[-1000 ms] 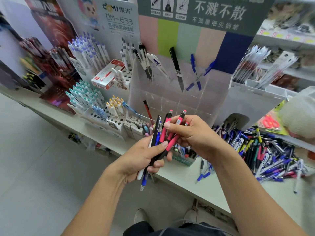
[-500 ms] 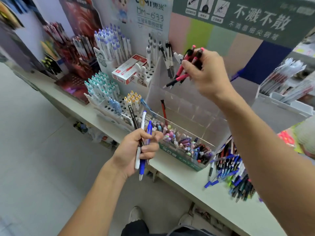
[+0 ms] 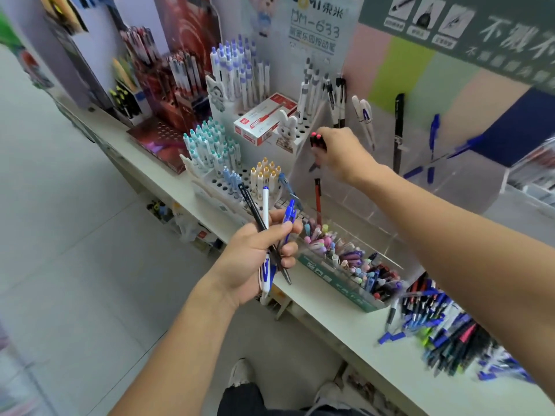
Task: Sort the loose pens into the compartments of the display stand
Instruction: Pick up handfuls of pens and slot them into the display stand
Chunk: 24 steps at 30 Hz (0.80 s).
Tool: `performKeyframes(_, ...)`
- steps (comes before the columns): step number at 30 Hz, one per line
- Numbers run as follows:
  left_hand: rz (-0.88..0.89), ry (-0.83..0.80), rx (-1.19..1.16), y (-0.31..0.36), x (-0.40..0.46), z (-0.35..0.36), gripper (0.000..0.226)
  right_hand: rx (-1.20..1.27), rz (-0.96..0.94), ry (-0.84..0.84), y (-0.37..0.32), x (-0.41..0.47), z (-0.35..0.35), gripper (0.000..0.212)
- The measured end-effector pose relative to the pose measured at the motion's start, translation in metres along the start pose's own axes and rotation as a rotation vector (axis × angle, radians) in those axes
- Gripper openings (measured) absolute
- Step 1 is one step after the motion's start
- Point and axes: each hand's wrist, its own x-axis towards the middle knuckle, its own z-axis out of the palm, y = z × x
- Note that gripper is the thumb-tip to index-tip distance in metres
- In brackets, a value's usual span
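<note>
My right hand [image 3: 339, 154] grips a small bunch of pink-and-black pens [image 3: 316, 144], tips down, inside the left end of the clear acrylic display stand [image 3: 459, 187]. A red pen [image 3: 317, 199] stands in the compartment just below them. My left hand [image 3: 255, 256] holds a black pen [image 3: 252, 205], a white pen [image 3: 265, 202] and a blue pen [image 3: 289, 217] in front of the shelf edge. More pens stand apart in the stand's upper compartments. A heap of loose pens [image 3: 444, 328] lies on the shelf at the right.
A box of small pastel items [image 3: 345, 265] sits at the stand's front. Left of the stand are white holed racks with white-and-blue pens [image 3: 237, 70], teal-capped pens [image 3: 210, 145], a red-and-white box [image 3: 261, 121] and dark red displays [image 3: 180, 85]. Grey floor lies below the shelf.
My right hand has carried the pink pens from near my left hand up to the stand, then lowered them into its left end. My left hand has stayed put with its three pens.
</note>
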Motion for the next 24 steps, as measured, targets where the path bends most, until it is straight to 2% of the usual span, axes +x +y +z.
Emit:
performKeyframes(4, -0.013, 0.063, 0.103, -0.001, 0.000, 0.000, 0.022, 0.143, 0.153, -0.010, 0.000, 0.005, 0.001, 0.017)
performKeyframes(8, -0.038, 0.076, 0.204, -0.003, 0.001, 0.001, 0.016, 0.227, 0.284, 0.065, -0.007, 0.004, -0.006, 0.041)
performKeyframes(10, -0.056, 0.074, 0.192, -0.003, 0.003, 0.001, 0.012, 0.189, 0.295, 0.099, -0.009, -0.007, -0.012, 0.047)
performKeyframes(12, -0.076, 0.042, 0.175, -0.003, 0.004, 0.000, 0.007, 0.181, 0.261, 0.188, -0.014, -0.030, -0.021, 0.039)
performKeyframes(14, -0.107, -0.041, 0.188, -0.002, 0.005, 0.003, 0.011, 0.310, 0.194, 0.217, -0.023, -0.064, -0.032, 0.022)
performKeyframes(15, -0.133, -0.094, 0.192, -0.002, 0.005, 0.005, 0.013, 0.430, 0.162, 0.153, -0.027, -0.081, -0.037, 0.017)
performKeyframes(17, -0.192, -0.201, 0.194, -0.003, 0.007, 0.012, 0.023, 0.693, 0.121, -0.110, -0.031, -0.109, -0.044, 0.016)
performKeyframes(19, -0.236, -0.293, 0.214, -0.004, 0.009, 0.022, 0.033, 0.846, 0.110, -0.305, -0.027, -0.126, -0.045, 0.019)
performKeyframes(21, -0.255, -0.336, 0.252, -0.008, 0.011, 0.034, 0.033, 0.931, 0.124, -0.332, -0.019, -0.136, -0.047, 0.018)
performKeyframes(24, -0.259, -0.314, 0.282, -0.016, 0.011, 0.044, 0.027, 0.996, 0.168, -0.224, -0.004, -0.147, -0.061, 0.012)
